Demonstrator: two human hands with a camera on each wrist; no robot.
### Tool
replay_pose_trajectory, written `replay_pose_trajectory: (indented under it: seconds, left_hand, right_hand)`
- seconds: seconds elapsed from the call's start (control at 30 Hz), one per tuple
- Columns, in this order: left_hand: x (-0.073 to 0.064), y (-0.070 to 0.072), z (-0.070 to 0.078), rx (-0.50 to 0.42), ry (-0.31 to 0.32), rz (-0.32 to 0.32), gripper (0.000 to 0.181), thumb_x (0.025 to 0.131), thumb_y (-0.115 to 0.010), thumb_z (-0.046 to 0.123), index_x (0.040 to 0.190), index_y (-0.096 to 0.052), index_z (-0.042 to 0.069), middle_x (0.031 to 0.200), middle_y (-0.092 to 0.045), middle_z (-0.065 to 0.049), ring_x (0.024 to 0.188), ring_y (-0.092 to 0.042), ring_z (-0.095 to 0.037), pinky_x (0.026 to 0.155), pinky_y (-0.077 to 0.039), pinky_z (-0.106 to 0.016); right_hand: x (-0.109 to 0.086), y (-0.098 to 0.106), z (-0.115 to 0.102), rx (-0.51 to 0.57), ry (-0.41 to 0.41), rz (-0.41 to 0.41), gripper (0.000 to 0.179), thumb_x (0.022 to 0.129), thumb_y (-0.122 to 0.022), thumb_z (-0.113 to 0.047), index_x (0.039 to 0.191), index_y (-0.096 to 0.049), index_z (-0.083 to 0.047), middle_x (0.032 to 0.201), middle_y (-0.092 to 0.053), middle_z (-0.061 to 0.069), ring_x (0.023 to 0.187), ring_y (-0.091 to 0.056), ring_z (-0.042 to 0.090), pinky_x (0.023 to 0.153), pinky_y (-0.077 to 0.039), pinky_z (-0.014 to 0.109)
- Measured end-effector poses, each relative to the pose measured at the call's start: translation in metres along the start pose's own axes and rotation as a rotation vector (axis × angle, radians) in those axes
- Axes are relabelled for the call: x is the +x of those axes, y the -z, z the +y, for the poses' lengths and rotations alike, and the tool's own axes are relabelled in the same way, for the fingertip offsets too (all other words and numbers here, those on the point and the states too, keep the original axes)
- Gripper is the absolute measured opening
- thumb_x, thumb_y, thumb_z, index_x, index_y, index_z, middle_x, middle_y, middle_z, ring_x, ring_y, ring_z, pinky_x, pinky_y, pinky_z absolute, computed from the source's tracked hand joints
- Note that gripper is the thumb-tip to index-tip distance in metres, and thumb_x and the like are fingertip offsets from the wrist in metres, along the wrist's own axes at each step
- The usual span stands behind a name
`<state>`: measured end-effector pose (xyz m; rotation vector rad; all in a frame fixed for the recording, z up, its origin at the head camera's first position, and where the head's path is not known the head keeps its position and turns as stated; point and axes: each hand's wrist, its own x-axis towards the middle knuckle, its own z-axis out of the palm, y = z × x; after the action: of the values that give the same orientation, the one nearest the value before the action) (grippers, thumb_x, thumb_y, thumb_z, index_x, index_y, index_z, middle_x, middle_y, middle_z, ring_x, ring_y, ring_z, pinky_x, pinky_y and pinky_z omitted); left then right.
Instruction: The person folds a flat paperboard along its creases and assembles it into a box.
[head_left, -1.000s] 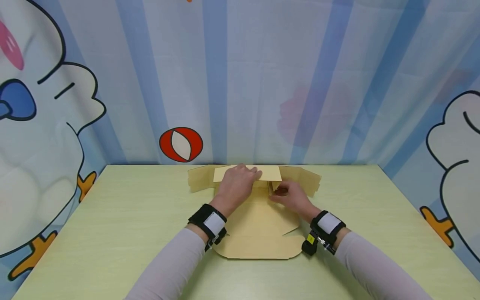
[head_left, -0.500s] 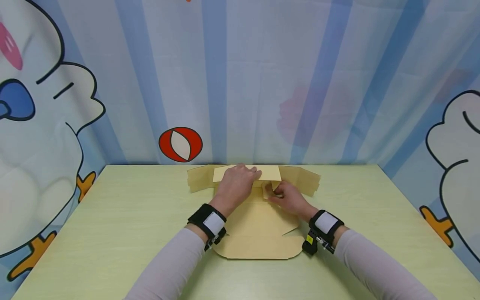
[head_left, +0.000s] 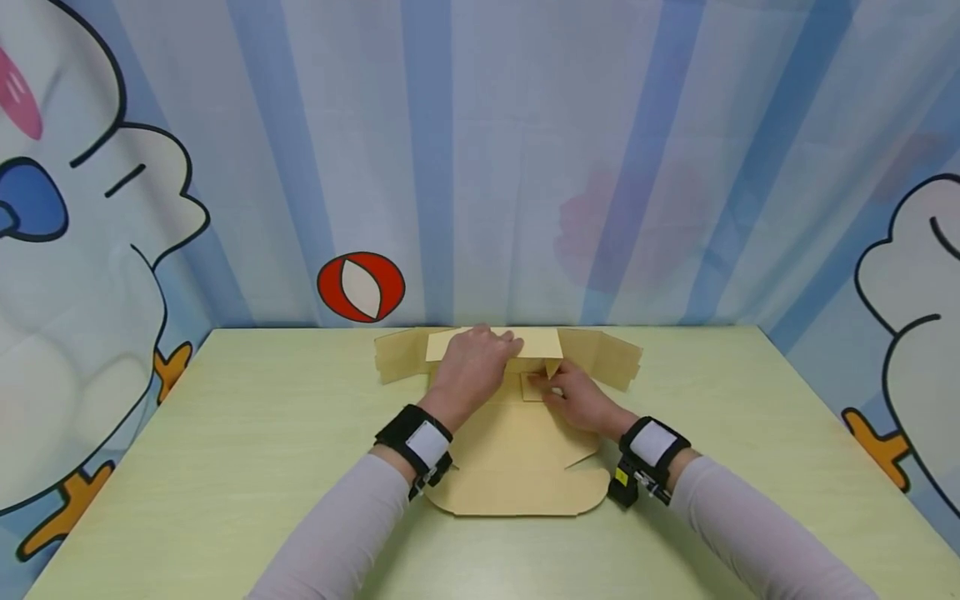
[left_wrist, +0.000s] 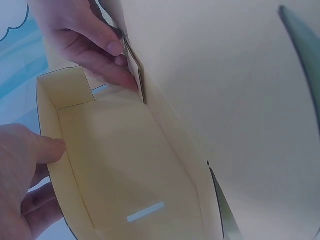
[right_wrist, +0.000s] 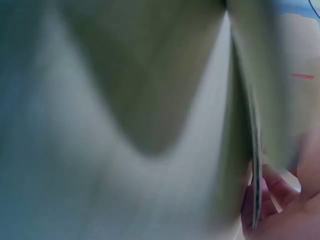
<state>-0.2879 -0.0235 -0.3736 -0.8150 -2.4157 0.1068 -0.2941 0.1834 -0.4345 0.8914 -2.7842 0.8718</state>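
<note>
A tan, partly folded cardboard box lies at the middle of the table. My left hand grips its raised far wall; in the left wrist view the thumb of the left hand is inside and the fingers outside. My right hand is at the right far corner, its fingers and thumb on a small flap. This small flap stands bent inward along the side wall in the left wrist view. In the right wrist view, fingers of the right hand lie on both sides of a thin cardboard edge.
Cardboard wings spread at the far left and far right of the box. A slot cuts through its inner panel. The pale table meets a striped blue curtain with printed cartoon figures behind.
The small flap at the right has swung inward to the left, with the right hand's fingers moving along with it. The left hand stays in place on the far wall.
</note>
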Motion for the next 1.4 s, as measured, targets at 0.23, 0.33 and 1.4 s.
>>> replay_pose_trajectory:
  seconds: [0.23,0.33,1.4]
  left_hand:
    - [0.001,0.001,0.000,-0.014,0.001,0.004,0.028,0.093,-0.061,0.003,0.108,-0.073,0.024,0.079,-0.070,0.000,0.071,-0.065,-0.019,0.057,-0.055,-0.027]
    - [0.001,0.001,0.001,-0.011,0.003,-0.005,0.029,0.093,-0.061,0.004,0.109,-0.073,0.025,0.081,-0.071,0.001,0.072,-0.065,-0.019,0.058,-0.055,-0.027]
    - [0.001,0.003,0.001,-0.038,0.019,-0.005,0.031,0.096,-0.059,0.004,0.112,-0.075,0.025,0.074,-0.071,0.000,0.067,-0.065,-0.019,0.054,-0.053,-0.025]
  right_hand:
    - [-0.003,0.003,0.002,-0.015,0.012,-0.031,0.034,0.094,-0.056,0.004,0.128,-0.061,0.009,0.138,-0.049,0.031,0.127,-0.045,0.045,0.108,-0.038,0.058]
    - [-0.006,0.005,0.003,-0.030,0.018,-0.037,0.038,0.093,-0.060,0.001,0.130,-0.059,0.009,0.136,-0.050,0.031,0.125,-0.048,0.045,0.105,-0.040,0.058]
    - [-0.011,0.084,0.007,-0.023,-0.142,0.204,0.029,0.089,-0.070,-0.005,0.118,-0.067,0.000,0.111,-0.070,0.019,0.098,-0.067,0.031,0.082,-0.057,0.043]
